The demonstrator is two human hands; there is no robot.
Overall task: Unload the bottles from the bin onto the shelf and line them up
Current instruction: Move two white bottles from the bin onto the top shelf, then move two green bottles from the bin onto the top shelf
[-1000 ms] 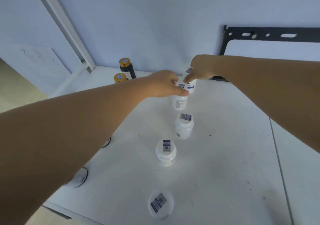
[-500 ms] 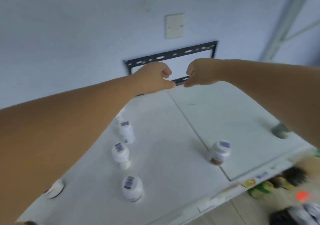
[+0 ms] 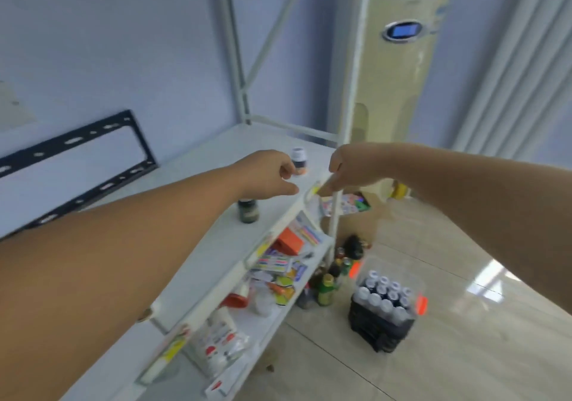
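"Well, where are your hands in the head view?"

"Both reach out over the top of the shelf point(image 3: 216, 239). My left hand point(image 3: 267, 174) hangs above the white surface, fingers loosely curled and pinching nothing. My right hand point(image 3: 353, 168) is near it, over the front edge, fingers curled downward and also holding nothing. I cannot tell whether their tips touch the edge."

"And the bottles?"

"Most of them, the grey-capped bottles point(image 3: 383, 295), stand upright and packed together in the bin point(image 3: 380, 331) on the floor, well apart from both hands. On the shelf top a dark bottle point(image 3: 247, 212) shows just under my left hand, and a white-capped bottle point(image 3: 299, 161) stands just beyond my left fingers."

"Anything else?"

"A tall air conditioner point(image 3: 399, 69) stands past the shelf's far end, and colourful packets point(image 3: 278, 264) lie on the lower level."
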